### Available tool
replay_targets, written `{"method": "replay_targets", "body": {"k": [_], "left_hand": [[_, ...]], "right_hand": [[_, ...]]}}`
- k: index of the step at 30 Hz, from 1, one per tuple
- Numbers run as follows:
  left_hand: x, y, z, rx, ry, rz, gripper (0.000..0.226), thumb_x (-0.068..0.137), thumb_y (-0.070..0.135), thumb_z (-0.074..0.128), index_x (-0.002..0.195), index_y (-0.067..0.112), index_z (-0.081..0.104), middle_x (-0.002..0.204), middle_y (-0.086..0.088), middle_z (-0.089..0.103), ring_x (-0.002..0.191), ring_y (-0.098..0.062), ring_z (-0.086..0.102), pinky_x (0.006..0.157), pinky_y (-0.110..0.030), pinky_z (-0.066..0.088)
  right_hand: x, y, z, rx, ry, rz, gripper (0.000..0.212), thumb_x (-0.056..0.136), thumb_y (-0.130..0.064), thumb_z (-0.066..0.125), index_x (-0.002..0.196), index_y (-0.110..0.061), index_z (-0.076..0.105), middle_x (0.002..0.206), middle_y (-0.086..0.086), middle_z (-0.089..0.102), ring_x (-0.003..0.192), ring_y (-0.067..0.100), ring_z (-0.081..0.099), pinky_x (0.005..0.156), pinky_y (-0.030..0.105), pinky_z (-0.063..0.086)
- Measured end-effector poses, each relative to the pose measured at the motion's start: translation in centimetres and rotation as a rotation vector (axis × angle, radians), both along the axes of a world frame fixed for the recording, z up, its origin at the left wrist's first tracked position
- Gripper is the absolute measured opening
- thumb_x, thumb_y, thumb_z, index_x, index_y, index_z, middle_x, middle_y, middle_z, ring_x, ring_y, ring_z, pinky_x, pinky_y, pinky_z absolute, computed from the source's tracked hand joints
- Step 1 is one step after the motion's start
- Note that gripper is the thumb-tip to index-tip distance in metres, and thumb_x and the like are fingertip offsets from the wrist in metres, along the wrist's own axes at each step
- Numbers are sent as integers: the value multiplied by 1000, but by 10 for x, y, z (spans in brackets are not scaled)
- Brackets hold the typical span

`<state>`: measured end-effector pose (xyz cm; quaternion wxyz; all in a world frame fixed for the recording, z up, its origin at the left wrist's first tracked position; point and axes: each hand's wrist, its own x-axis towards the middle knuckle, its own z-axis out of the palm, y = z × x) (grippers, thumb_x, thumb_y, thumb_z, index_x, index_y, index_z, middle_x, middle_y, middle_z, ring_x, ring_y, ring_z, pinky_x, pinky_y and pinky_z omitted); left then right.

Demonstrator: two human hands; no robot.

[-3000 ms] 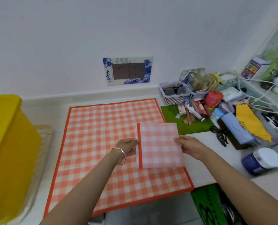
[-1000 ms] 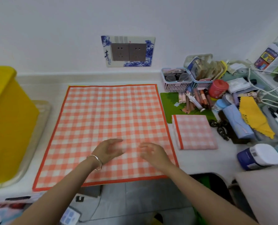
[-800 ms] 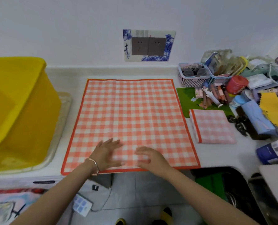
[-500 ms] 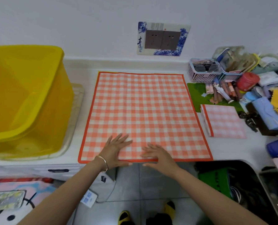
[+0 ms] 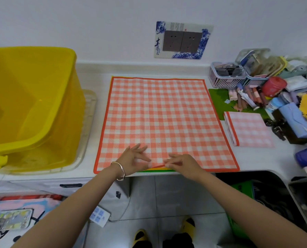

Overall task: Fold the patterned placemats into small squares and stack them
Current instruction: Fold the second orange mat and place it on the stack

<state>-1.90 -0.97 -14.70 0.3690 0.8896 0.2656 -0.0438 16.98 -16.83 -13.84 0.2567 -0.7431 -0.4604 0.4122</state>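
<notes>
Our hands have slid to the near edge of the flat orange-and-white checked cloth placemat (image 5: 160,119). The right hand (image 5: 182,162) pinches it up; the left hand (image 5: 134,158) rests spread-fingered. The folded pink checked square (image 5: 249,129) lies right on the counter (image 5: 267,158).

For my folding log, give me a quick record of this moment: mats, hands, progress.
open placemat: flat on counter, near edge slightly lifted
folded placemat: on counter, right of open placemat, apart from it
left hand: fingers spread on open placemat near its front edge
right hand: pinches that front edge
progress: one folded, one not yet folded
</notes>
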Motion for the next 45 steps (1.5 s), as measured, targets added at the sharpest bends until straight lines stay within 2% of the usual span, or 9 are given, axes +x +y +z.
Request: {"method": "replay_targets", "body": {"k": [4, 6, 9, 12, 16, 19, 28, 38, 45], "left_hand": [[2, 5, 12, -147, 14, 28, 27, 76, 51, 68, 99, 37, 71, 150, 7, 33, 143, -13, 13, 117, -46, 9], [7, 11, 20, -229, 39, 70, 31, 77, 46, 69, 103, 29, 71, 140, 5, 47, 137, -15, 29, 113, -40, 24], [16, 27, 35, -353, 48, 124, 26, 77, 37, 73, 95, 18, 76, 108, 2, 70, 106, -5, 60, 99, -28, 45], [27, 43, 56, -323, 47, 139, 16, 79, 29, 73, 81, 14, 77, 80, 3, 74, 66, 3, 60, 74, -15, 50], [47, 72, 83, -255, 21, 146, 15, 81, 26, 72, 66, 22, 73, 56, 22, 64, 56, 11, 55, 65, -9, 44], [64, 94, 104, -146, -23, 159, 13, 80, 30, 71, 70, 23, 74, 70, 18, 69, 68, 6, 61, 73, -15, 46], [86, 120, 106, 578, -328, 309, 27, 83, 41, 57, 98, 24, 73, 115, 0, 67, 115, -28, 54, 98, -40, 40], [79, 76, -7, 530, 154, 194, 56, 95, 59, 10, 136, 35, 39, 138, 3, 50, 124, -24, 51, 105, -40, 21], [91, 66, -30, 432, 187, 298, 58, 96, 55, 4, 149, 31, 1, 144, 0, 41, 134, -27, 31, 109, -44, 4]], "right_hand": [[6, 11, 15, -56, 2, 14, 22, 87, -34, 63, 105, -25, 72, 129, 1, 60, 122, 15, 51, 105, 30, 38], [11, 18, 24, -58, 11, 17, 20, 87, -34, 64, 99, -21, 74, 107, 7, 70, 98, 22, 63, 89, 30, 50], [22, 30, 37, -47, 17, 55, 21, 86, -34, 65, 92, -17, 76, 86, 12, 71, 68, 22, 59, 64, 18, 46], [36, 50, 52, -62, 2, 122, 22, 85, -36, 66, 91, -18, 76, 91, 12, 71, 76, 20, 64, 73, 24, 49], [64, 85, 87, -74, -60, 261, 7, 85, -30, 68, 81, -28, 73, 77, -12, 69, 75, 1, 63, 76, 21, 50], [89, 111, 109, -49, -111, 309, 10, 84, -31, 69, 74, -30, 70, 68, -15, 65, 64, -4, 58, 66, 15, 43], [136, 187, 111, 69, -190, 293, 5, 82, -28, 71, 79, -25, 71, 78, -10, 68, 77, 7, 62, 75, 22, 47], [142, 220, 53, 49, -525, 99, 27, 90, -31, 60, 112, -17, 66, 117, 0, 64, 109, 20, 57, 95, 32, 45], [99, 183, 7, 154, -583, 117, 45, 97, -30, 46, 140, -18, 42, 153, 2, 28, 141, 20, 23, 115, 33, 15]]}}
